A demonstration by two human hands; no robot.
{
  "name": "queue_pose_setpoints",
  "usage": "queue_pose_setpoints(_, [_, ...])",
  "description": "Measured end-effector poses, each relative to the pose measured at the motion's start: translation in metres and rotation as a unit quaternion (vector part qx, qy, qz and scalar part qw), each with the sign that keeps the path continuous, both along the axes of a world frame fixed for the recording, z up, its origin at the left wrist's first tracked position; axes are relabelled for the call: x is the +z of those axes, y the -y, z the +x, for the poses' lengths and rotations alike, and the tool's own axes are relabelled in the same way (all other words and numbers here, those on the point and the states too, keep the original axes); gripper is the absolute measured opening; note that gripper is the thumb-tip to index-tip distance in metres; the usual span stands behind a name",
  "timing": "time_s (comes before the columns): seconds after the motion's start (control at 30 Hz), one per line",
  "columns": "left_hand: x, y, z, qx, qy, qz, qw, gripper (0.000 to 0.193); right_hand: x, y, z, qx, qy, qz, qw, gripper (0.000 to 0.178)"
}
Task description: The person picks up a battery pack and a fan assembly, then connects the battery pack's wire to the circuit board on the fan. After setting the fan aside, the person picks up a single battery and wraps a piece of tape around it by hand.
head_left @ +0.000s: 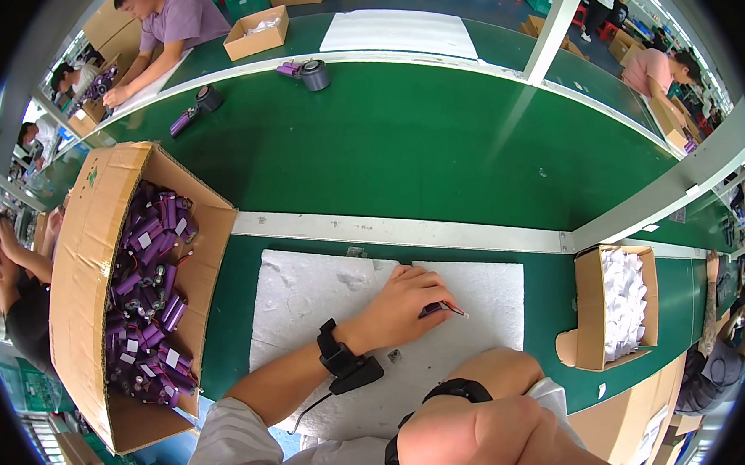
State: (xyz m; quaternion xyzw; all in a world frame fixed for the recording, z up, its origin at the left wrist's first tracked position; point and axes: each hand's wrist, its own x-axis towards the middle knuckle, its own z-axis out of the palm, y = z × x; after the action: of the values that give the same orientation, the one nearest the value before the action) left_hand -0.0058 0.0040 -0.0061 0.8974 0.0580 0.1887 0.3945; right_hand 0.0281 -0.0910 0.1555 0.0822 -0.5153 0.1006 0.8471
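My left hand (406,308) rests over a white foam board (301,308), closed around a small dark purple battery cell (432,308). Red and black wires with a small white plug stick out of it to the right. Most of the cell is hidden by my fingers. My right hand (493,441) is raised close to the camera at the lower edge, its fingers curled in; whatever they may hold is out of sight. To the left, a tilted cardboard box (95,239) holds many purple battery cells (152,286) with wires, some bearing white labels.
A small cardboard box (589,305) of white paper-like pieces (625,303) stands at the right. Beyond a white rail (389,229) runs a green belt (401,138), carrying dark rolls (315,75) with purple cells. A white post (674,191) rises at right. Other people sit around the line.
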Motion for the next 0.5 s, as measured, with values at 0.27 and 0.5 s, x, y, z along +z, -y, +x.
queue_pose_setpoints(0.27, [0.001, 0.0, 0.002, -0.002, -0.002, -0.015, 1.0, 0.01, -0.004, -0.001, 0.002, -0.006, -0.013, 0.047, 0.999, 0.047])
queue_pose_setpoints(0.5, [-0.001, 0.0, 0.0, 0.006, 0.009, -0.021, 1.0, 0.009, 0.008, 0.017, 0.008, 0.042, 0.056, -0.126, 0.99, 0.047])
